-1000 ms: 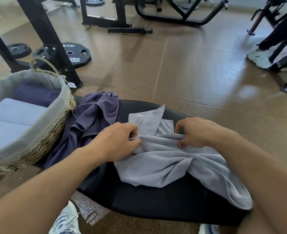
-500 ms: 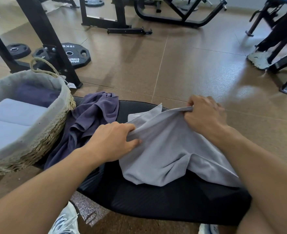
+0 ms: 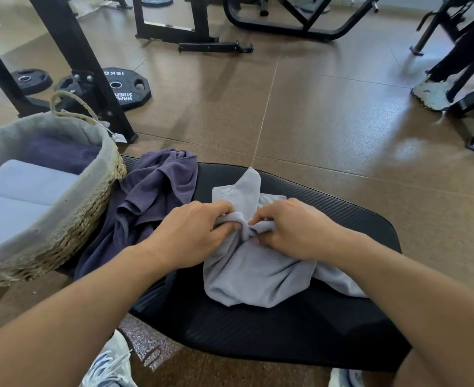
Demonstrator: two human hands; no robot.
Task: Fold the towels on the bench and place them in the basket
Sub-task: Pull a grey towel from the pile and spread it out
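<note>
Clearly soft and limp, the light grey towel lies crumpled on the black ribbed table, so it will likely sag and bunch unless taken by its stitched hem or corners. Both the left hand and right hand pinch gathered cloth at its middle. A dark purple towel slumps beside the woven, fabric-lined basket, which holds folded towels.

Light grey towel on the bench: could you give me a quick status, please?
Both hands, left and right, grip light grey towel, bunched, unfolded. Purple towel waits beside basket. Nothing blocking.
</note>
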